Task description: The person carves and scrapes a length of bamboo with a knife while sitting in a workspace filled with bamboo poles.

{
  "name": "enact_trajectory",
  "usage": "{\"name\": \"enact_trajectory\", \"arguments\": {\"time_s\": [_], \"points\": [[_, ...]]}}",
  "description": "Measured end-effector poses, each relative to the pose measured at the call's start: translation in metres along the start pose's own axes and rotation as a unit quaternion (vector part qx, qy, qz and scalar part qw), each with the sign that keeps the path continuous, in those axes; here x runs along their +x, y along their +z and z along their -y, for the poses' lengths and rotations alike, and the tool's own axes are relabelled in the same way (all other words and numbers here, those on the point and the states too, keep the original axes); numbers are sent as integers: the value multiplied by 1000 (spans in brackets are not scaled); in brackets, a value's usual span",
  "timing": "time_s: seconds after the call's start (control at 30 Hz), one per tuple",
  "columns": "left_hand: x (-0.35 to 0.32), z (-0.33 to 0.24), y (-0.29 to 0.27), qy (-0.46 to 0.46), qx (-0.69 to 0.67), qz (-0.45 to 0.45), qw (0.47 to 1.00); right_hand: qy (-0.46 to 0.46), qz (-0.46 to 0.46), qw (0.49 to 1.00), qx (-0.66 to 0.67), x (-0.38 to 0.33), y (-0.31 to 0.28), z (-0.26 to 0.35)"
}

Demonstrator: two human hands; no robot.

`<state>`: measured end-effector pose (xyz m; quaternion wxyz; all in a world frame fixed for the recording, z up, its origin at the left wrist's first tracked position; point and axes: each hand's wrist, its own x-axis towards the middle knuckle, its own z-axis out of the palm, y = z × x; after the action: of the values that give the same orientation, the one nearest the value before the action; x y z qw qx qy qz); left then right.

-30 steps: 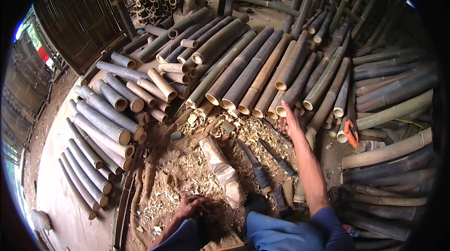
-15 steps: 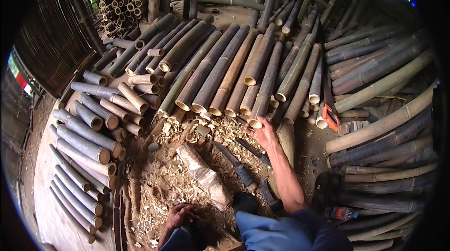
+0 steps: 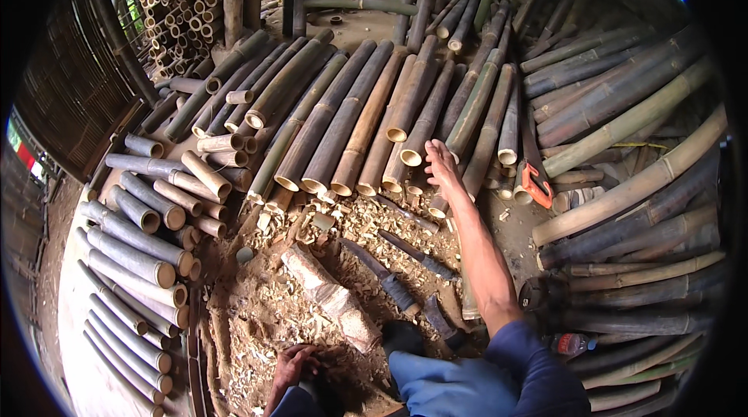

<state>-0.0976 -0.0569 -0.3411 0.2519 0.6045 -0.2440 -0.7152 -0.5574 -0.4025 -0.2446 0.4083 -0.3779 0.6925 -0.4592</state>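
My right hand (image 3: 442, 165) reaches forward with fingers apart, beside the cut end of a bamboo pole (image 3: 425, 125) lying in the middle row. Whether the fingertips touch it I cannot tell; nothing shows in the palm. Low in the view, my left hand (image 3: 294, 362) rests by my leg, fingers loosely spread and holding nothing I can see. Between the hands lies a rough, pale chopped log (image 3: 331, 296) on wood chips. To its right are a large knife with a wrapped handle (image 3: 382, 277), a second knife (image 3: 419, 253) and a hatchet-like blade (image 3: 440, 317).
Short bamboo pieces (image 3: 140, 257) are stacked at the left. Long bamboo poles (image 3: 639, 175) fill the right side, with an orange-handled saw (image 3: 536, 185) and a plastic bottle (image 3: 573, 344) near them. Another narrow tool (image 3: 409, 214) lies among the chips. Upright bamboo stands behind.
My right hand has moved forward, and the bamboo pole beside it has slid away from me, back among the row. A narrow tool near its former end now shows fully. My left hand stays put.
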Motion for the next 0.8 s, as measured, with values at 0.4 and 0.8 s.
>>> {"name": "enact_trajectory", "arguments": {"time_s": [0.4,0.8], "points": [[0,-2,-1,-6,0,14,1000,28,-219,964,-149,25,-102,-98],[16,11,1,-21,-66,60,996,33,-16,959,279,18,-126,-51]]}}
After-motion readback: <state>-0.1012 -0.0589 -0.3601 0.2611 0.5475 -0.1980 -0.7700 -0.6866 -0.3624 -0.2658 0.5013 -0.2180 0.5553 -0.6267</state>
